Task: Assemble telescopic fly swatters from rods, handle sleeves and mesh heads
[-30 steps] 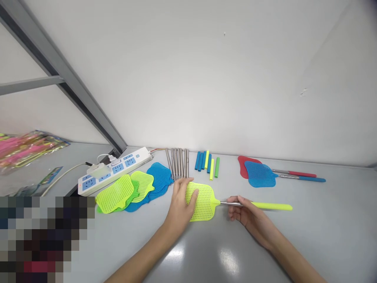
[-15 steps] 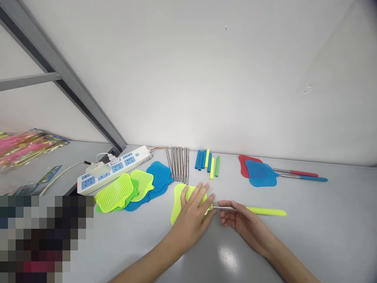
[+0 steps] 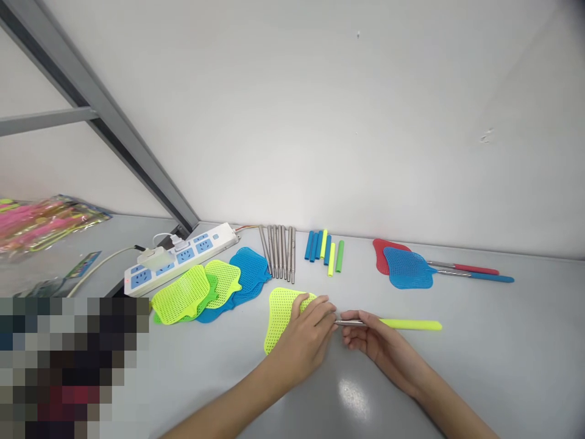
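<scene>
A yellow fly swatter head (image 3: pixel 280 314) lies on the table, partly covered by my left hand (image 3: pixel 308 338). The fingers of that hand are closed around the neck where the head meets a metal rod (image 3: pixel 351 322). My right hand (image 3: pixel 377 344) grips the rod between thumb and fingers, just right of the joint. From under it a yellow handle sleeve (image 3: pixel 414 324) sticks out to the right. The joint itself is hidden by my left fingers.
Left lie several loose swatter heads (image 3: pixel 180 296) beside a white power strip (image 3: pixel 219 238). Metal rods (image 3: pixel 282 251) and coloured sleeves (image 3: pixel 313 247) line the back. A blue swatter (image 3: pixel 408 268) overlaps a red swatter (image 3: pixel 381 259) at right. Packaged goods (image 3: pixel 50 222) lie far left.
My left hand has slid slightly right and closed over the neck of the yellow swatter head. My right hand keeps its hold on the rod. The view has shifted slightly.
</scene>
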Demonstrator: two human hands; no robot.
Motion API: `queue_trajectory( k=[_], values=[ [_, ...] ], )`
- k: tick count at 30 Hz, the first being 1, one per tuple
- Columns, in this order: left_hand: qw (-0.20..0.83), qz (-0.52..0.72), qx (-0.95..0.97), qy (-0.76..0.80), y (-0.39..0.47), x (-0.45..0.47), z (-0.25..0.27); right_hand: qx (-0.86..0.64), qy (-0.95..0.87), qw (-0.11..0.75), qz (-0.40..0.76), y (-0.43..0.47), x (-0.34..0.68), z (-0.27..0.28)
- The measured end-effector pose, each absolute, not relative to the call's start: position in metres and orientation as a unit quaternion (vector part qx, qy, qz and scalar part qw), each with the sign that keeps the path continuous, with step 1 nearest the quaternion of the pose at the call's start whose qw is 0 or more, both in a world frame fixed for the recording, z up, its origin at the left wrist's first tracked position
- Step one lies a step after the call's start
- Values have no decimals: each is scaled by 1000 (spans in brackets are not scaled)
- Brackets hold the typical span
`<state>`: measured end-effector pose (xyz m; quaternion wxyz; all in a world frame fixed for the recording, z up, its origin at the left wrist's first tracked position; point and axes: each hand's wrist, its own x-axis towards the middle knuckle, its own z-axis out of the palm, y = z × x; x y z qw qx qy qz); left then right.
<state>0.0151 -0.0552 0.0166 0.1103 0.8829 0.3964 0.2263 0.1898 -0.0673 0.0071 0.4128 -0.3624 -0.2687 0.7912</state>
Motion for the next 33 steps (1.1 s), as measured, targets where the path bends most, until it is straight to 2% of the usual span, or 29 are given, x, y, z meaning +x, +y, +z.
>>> queue_trajectory(
  k=[14, 33],
  values=[
    [155, 196, 902, 351, -56, 16, 19, -403, -289, 394, 774, -67, 185, 13],
    [164, 176, 915, 325, -48, 14, 19, -371, -312, 396, 779, -69, 191, 4]
  ],
)
